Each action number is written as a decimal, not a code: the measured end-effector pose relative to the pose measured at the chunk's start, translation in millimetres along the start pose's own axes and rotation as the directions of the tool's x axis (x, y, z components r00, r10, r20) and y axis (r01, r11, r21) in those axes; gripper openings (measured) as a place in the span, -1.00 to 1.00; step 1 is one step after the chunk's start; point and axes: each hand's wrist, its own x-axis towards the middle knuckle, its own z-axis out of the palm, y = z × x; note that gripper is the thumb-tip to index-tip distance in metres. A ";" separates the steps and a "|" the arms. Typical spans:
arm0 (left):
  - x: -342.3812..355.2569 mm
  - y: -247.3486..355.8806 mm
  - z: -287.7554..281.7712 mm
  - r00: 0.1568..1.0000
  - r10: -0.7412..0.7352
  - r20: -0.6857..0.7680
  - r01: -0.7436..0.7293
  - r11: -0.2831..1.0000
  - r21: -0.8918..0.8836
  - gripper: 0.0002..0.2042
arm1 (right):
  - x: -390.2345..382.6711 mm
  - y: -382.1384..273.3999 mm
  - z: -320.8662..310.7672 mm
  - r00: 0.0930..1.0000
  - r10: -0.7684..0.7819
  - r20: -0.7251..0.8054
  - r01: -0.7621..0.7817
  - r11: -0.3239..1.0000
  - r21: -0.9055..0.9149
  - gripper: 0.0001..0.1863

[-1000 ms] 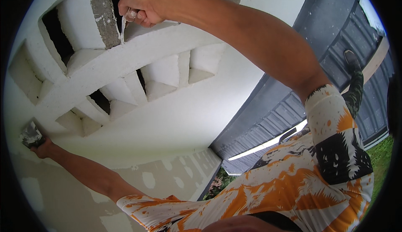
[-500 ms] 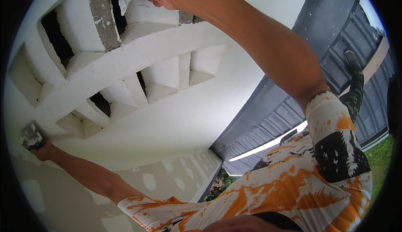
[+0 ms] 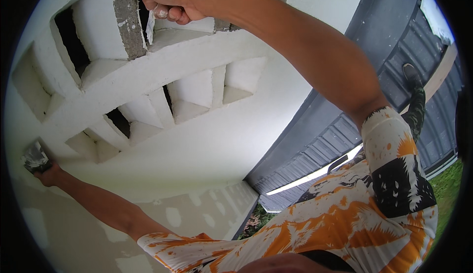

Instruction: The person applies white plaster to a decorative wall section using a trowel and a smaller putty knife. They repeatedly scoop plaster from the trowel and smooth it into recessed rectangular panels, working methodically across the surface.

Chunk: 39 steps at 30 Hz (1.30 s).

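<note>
Up at the top, my right hand (image 3: 175,2) is closed on a narrow scraper, its white-smeared blade (image 3: 150,31) pointing down along the edge of a dark slot in a white block wall (image 3: 197,46). White paste spots the fingers. The handle is hidden in the fist. Far to the left, my left hand (image 3: 49,175) grips a wide putty knife (image 3: 35,158) whose flat blade carries grey and white paste. This blade is held close to the plain lower part of the wall; whether it touches cannot be seen.
Rows of recessed openings (image 3: 118,121) run across the wall, some dark inside. A bare grey concrete strip (image 3: 129,27) borders one slot. Patched wallboard (image 3: 172,216) lies below. At right are dark ribbed metal sheets (image 3: 389,71), a wooden board (image 3: 441,71) and a camouflage-clad leg (image 3: 417,108).
My right hand has moved slightly down and left, turning so the scraper's blade now points downward along the slot. The left hand has barely shifted.
</note>
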 end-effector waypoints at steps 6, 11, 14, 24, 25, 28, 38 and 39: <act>-10.6 -2.8 15.6 0.996 -0.027 -0.080 0.028 1.000 0.009 -0.64 | -14.4 -14.5 -13.6 0.939 -0.299 -0.170 0.322 0.939 0.123 -0.79; -30.6 12.9 26.7 0.995 0.012 -0.098 -0.013 1.000 -0.006 -0.67 | -1.4 25.0 -11.8 0.990 -0.026 -0.140 0.049 0.985 0.165 -0.84; -41.8 13.7 28.5 0.999 -0.003 -0.045 0.000 0.998 -0.066 -0.68 | -1.4 39.7 -7.4 0.990 0.069 -0.122 -0.038 0.969 0.245 -0.84; -49.3 20.1 38.6 0.999 0.002 -0.045 -0.002 1.000 -0.010 -0.66 | -8.3 27.8 -23.7 0.987 -0.109 -0.119 0.142 0.936 0.323 -0.88; -49.9 19.9 38.9 0.999 0.017 -0.042 -0.017 1.000 0.009 -0.66 | -7.8 25.6 -24.9 0.977 -0.143 -0.160 0.189 0.926 0.326 -0.89; -29.8 16.8 21.8 0.999 0.019 -0.035 -0.018 0.999 0.036 -0.65 | -11.1 24.3 -20.9 0.995 0.008 -0.097 0.000 0.997 0.079 -0.88; -23.6 10.5 16.8 1.000 0.028 0.010 -0.028 0.999 0.044 -0.63 | -18.1 5.2 -20.3 0.957 -0.231 -0.176 0.266 0.940 0.214 -0.85; -22.8 9.2 15.1 1.000 0.025 0.000 -0.025 0.999 0.042 -0.63 | -19.5 10.1 -19.8 0.954 -0.219 -0.203 0.256 0.950 0.179 -0.85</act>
